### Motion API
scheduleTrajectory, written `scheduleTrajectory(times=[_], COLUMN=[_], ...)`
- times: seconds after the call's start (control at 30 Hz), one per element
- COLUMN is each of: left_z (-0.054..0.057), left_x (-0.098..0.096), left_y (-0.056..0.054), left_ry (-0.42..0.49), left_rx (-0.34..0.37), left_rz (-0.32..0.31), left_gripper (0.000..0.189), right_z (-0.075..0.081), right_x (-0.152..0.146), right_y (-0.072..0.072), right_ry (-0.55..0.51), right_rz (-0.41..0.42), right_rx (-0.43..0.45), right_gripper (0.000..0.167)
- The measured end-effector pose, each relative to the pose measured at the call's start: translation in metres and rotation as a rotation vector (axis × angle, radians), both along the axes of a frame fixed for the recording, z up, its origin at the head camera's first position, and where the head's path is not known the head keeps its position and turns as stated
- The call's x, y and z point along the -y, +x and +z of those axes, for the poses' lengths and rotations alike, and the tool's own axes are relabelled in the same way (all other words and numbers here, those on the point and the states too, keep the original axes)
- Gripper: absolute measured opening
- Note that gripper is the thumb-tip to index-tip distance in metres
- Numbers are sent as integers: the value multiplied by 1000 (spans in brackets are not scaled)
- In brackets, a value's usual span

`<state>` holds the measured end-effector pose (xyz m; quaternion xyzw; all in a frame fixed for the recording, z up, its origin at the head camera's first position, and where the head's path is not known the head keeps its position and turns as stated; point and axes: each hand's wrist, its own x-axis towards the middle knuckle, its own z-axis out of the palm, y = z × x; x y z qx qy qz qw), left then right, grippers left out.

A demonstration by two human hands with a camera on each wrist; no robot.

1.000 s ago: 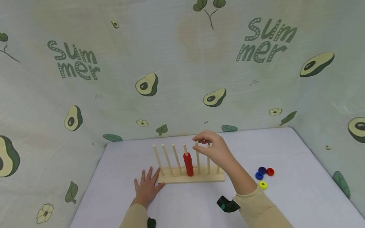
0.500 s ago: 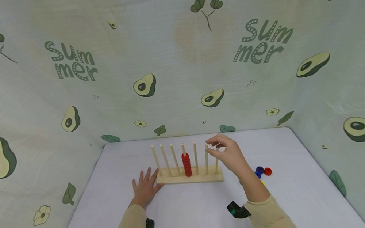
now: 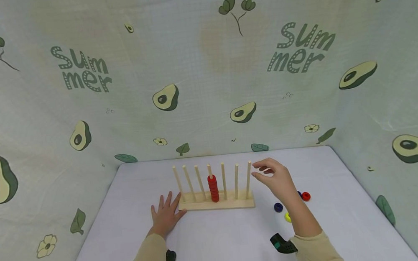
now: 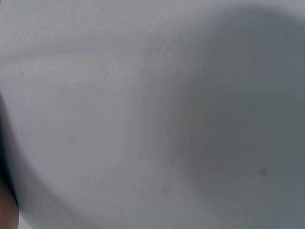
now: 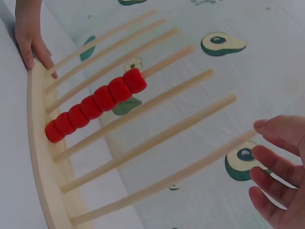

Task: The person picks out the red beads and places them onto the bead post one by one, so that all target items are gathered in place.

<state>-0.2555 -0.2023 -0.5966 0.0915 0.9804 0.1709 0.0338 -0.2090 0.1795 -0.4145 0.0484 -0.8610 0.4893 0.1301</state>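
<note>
A wooden rack (image 3: 216,205) with several upright pegs stands on the table. Red beads (image 3: 213,189) are stacked on its fourth peg from the left; the other pegs are bare. My left hand (image 3: 165,216) lies flat with fingers spread, thumb and fingertips at the left end of the base. Just right of the top of the rightmost peg (image 5: 167,181), my right hand (image 3: 278,178) is raised, holding nothing. In the right wrist view, the thumb and loosely bent fingers of that hand (image 5: 281,167) stand apart around the peg's tip.
Right of the rack lie loose beads: a dark blue one (image 3: 278,207), a yellow one (image 3: 288,216) partly behind the right forearm, and a red one (image 3: 306,196). A patterned cloth (image 3: 202,64) walls the table's back and sides. Blurred pale fabric fills the left wrist view.
My right hand has moved right along the peg tops, from the fifth peg to past the last. Its forearm now uncovers a dark blue and a yellow bead. My left hand stays put.
</note>
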Motion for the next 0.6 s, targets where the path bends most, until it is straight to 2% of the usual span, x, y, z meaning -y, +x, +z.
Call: scheduleTrajectory(times=[0.27, 0.4, 0.6], left_z=[7, 5, 0], left_x=[-2, -2, -1], left_y=[1, 1, 1], left_ry=[-5, -20, -22], left_rx=[24, 43, 4], left_rz=[8, 9, 8], left_gripper=[73, 74, 76], right_z=[-12, -20, -27], right_x=[-18, -27, -39], right_y=[3, 5, 8], right_ry=[41, 33, 47], right_rz=[-79, -113, -160], right_rx=[44, 86, 164], right_gripper=[27, 28, 31])
